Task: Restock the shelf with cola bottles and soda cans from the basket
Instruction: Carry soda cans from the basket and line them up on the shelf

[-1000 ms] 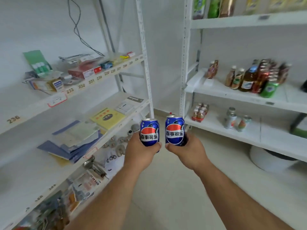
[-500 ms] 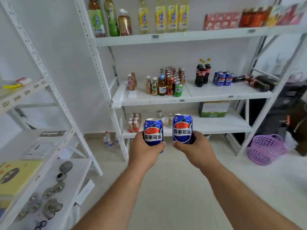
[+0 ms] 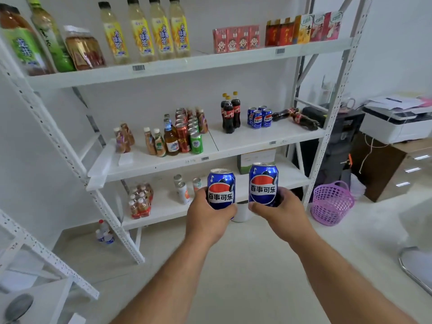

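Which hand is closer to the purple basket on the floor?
The right hand. It holds a blue can just left of the purple basket, while the left hand, gripping the other blue can, sits farther left, beyond the right hand.

1. We hold two cans side by side before the shelf (image 3: 268,146): left hand (image 3: 208,218) on the left can (image 3: 221,189), right hand (image 3: 280,211) on the right can (image 3: 263,183).
2. On the middle shelf, standing bottles (image 3: 230,113) sit left of a can cluster (image 3: 259,116); lying bottles (image 3: 297,118) are to its right.
3. A basket (image 3: 332,203) sits on the floor, right of the shelf.
4. A printer (image 3: 397,122) rests on a cabinet (image 3: 392,167) at far right.
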A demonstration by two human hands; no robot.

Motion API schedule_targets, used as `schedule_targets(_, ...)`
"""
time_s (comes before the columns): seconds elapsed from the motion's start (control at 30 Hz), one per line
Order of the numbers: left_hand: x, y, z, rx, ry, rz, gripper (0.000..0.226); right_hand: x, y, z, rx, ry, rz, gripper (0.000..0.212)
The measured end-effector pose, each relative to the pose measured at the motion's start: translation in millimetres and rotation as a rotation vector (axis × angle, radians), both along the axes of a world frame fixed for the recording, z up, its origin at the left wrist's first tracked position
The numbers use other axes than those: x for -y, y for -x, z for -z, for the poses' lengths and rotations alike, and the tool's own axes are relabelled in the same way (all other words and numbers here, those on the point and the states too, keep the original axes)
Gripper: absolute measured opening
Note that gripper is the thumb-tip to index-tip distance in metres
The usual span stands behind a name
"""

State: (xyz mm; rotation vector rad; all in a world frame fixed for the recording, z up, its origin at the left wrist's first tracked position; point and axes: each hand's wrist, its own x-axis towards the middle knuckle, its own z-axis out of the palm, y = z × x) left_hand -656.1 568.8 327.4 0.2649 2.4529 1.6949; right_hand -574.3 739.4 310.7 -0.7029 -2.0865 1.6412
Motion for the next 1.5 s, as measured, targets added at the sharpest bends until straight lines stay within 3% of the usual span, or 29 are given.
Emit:
schedule_targets(0.4, -172.6, 56.5, -9.0, -0.006, -0.037, 0.018, 0.068, -159.3, 46.7, -11.9, 0.013, -0.077, 0.014, 0.059)
schedule_targets(0.63, -222.9, 111.3, -7.3, -0.007, -0.036, 0.04, 0.059, -208.0, 99.4, -8.2, 0.027, -0.074, 0.024, 0.066)
schedule_targets(1.13, -287.6, 232.0, 0.6, 0.021, -0.038, 0.078, 0.071, -271.2, 215.1, -9.1, 0.024, -0.028, 0.04, 0.049)
schedule_targets(1.5, -402.8, 281.1, 16.2, 0.05, -0.01, 0.021, 0.071, -391.2, 279.1, 23.4, 0.071, 0.005, -0.033, 0.059)
